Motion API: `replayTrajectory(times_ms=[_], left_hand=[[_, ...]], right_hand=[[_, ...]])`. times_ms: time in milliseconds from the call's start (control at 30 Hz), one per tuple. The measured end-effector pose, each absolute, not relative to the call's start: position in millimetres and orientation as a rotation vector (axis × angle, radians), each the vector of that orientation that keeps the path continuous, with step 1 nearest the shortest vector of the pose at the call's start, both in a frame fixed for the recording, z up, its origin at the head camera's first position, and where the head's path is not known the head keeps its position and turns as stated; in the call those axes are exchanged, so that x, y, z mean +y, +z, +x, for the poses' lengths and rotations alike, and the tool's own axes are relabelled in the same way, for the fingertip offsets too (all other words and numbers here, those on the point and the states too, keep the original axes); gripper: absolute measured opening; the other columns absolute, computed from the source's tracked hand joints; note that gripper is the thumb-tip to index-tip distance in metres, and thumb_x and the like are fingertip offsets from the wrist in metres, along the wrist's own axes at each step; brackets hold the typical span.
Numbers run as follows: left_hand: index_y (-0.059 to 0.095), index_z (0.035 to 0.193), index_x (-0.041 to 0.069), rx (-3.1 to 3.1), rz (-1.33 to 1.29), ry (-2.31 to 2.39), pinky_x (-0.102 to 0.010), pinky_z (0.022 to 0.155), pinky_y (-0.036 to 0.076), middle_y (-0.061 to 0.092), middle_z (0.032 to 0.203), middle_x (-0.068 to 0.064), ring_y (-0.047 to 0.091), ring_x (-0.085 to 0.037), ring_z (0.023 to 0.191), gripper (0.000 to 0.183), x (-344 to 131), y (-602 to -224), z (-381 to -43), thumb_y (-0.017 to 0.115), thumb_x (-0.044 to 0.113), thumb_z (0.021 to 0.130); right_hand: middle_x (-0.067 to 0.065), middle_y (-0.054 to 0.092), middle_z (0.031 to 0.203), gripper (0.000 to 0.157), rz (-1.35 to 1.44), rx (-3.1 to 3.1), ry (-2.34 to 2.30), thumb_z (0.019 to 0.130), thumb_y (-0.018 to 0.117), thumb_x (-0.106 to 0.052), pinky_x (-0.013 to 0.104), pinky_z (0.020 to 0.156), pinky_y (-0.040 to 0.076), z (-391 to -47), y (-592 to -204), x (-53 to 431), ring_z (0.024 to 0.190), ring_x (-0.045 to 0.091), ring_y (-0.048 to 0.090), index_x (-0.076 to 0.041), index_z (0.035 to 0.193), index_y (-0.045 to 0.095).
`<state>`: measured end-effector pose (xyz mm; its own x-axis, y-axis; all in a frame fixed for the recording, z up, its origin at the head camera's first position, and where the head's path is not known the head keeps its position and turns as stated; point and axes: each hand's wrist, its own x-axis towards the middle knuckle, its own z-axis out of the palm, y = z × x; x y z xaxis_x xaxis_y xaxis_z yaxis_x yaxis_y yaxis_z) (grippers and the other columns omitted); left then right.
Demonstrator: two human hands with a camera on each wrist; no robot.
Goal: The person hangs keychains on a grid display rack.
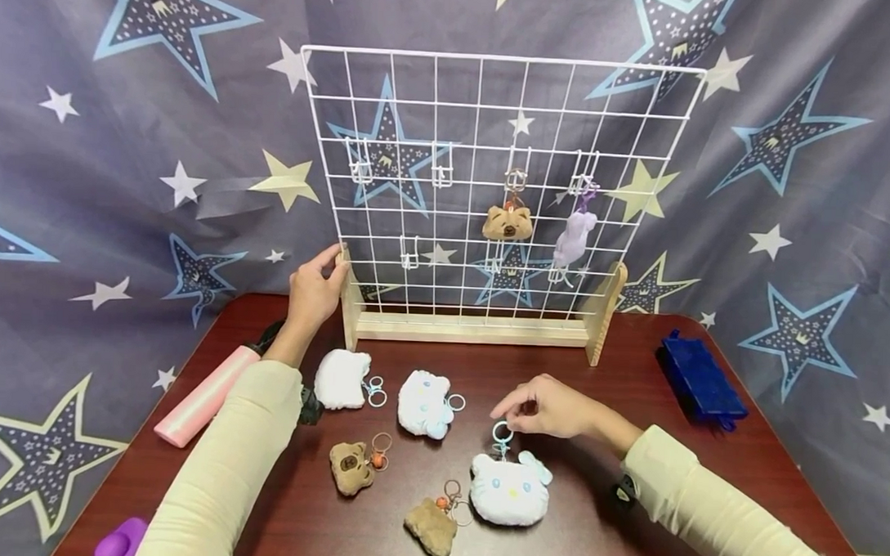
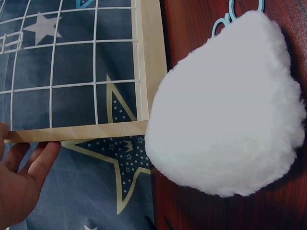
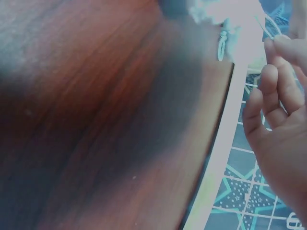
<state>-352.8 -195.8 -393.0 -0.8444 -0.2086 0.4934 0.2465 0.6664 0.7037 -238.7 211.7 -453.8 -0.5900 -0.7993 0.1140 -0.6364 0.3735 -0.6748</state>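
My left hand [image 1: 316, 290] grips the top of the left wooden side post [image 1: 350, 303] of a white wire-grid rack [image 1: 480, 106]; fingers and thumb sit on either side of it in the left wrist view. In the head view, my right hand [image 1: 554, 406] pinches the light-blue ring [image 1: 502, 430] of a white plush cat-face keychain [image 1: 509, 491], which is below the hand. Whether that plush touches the table is unclear. A brown bear keychain [image 1: 509, 223] and a lilac plush keychain [image 1: 575, 238] hang from hooks on the grid.
Two white plush keychains, one nearer the rack's left post [image 1: 341, 380] and one mid-table [image 1: 423, 405], lie beside two brown ones, a bear [image 1: 350, 469] and another [image 1: 432, 529]. A pink cylinder [image 1: 209, 394] is left, a blue plastic box [image 1: 701, 377] right, a purple object [image 1: 121, 540] front left.
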Motion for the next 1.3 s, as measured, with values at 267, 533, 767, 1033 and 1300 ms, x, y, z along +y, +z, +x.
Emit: replayTrajectory(times_ms=[267,533,767,1033,1300], left_hand=[[0.070,0.132,0.021,-2.323,-0.032,-1.103,-0.053,0.101,0.048,0.077,0.109,-0.012,0.068,-0.039,0.114,0.036,-197,-393,-353,0.070,0.024,0.096],[0.070,0.132,0.022,-2.329,-0.025,-1.105,-0.052,0.101,0.048,0.077,0.110,-0.011,0.067,-0.039,0.114,0.036,-200,-392,-352,0.069,0.025,0.096],[0.070,0.133,0.022,-2.334,-0.015,-1.111,-0.052,0.100,0.049,0.077,0.109,-0.011,0.068,-0.038,0.112,0.037,-201,-395,-352,0.070,0.024,0.096],[0.069,0.133,0.021,-2.331,-0.023,-1.111,-0.052,0.099,0.049,0.077,0.111,-0.012,0.068,-0.039,0.111,0.037,-200,-397,-352,0.069,0.025,0.097],[0.069,0.134,0.019,-2.347,-0.036,-1.094,-0.053,0.100,0.049,0.077,0.112,-0.013,0.068,-0.040,0.112,0.037,-199,-395,-353,0.068,0.024,0.097]], right_hand=[[0.004,0.079,0.095,0.017,-1.351,2.459,-1.159,0.092,0.073,-0.006,0.025,0.064,0.054,-240,-441,216,0.082,-0.002,0.061,-0.006,0.108,0.079],[0.003,0.079,0.097,0.020,-1.329,2.540,-1.252,0.092,0.072,-0.005,0.025,0.073,0.054,-245,-422,215,0.085,0.000,0.066,-0.009,0.111,0.079],[0.006,0.079,0.104,0.021,-1.214,2.625,-1.270,0.094,0.070,-0.007,0.024,0.084,0.055,-253,-399,211,0.095,0.005,0.069,-0.010,0.114,0.078],[0.007,0.078,0.099,0.021,-1.220,2.698,-1.352,0.092,0.071,-0.003,0.022,0.070,0.051,-266,-370,205,0.082,0.003,0.063,-0.006,0.111,0.079],[0.015,0.077,0.095,0.020,-1.177,2.744,-1.468,0.093,0.069,0.000,0.018,0.062,0.047,-277,-347,197,0.073,-0.001,0.059,0.000,0.111,0.077]])
